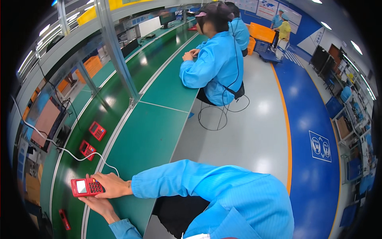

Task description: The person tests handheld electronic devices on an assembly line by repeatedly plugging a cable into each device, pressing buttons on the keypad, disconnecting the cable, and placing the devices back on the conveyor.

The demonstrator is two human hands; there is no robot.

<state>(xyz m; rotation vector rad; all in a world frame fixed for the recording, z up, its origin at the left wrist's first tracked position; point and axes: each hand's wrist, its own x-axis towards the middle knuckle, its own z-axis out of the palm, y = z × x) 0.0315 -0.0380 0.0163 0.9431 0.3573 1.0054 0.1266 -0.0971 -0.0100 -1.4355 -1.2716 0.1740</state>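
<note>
A red card payment terminal (pixel 86 186) with a lit pale screen and dark keys is held between my two hands over the edge of the green conveyor belt. My right hand (pixel 112 185) grips its keypad end, fingers closed round the side. From below, my left hand (pixel 100 205) holds the terminal's near edge, its fingers partly hidden beneath. A white cable (pixel 75 158) droops across the belt and runs down behind my right wrist; its end is hidden. Two more red terminals, one (pixel 97 131) farther and one (pixel 87 149) nearer, lie on the belt beyond my hands.
Another red device (pixel 64 219) lies on the belt at the near left. A metal post (pixel 115 51) rises beside the belt. Ahead, a person in a blue jacket (pixel 219 59) sits at the green bench (pixel 165 95). A monitor (pixel 48 121) stands at the left.
</note>
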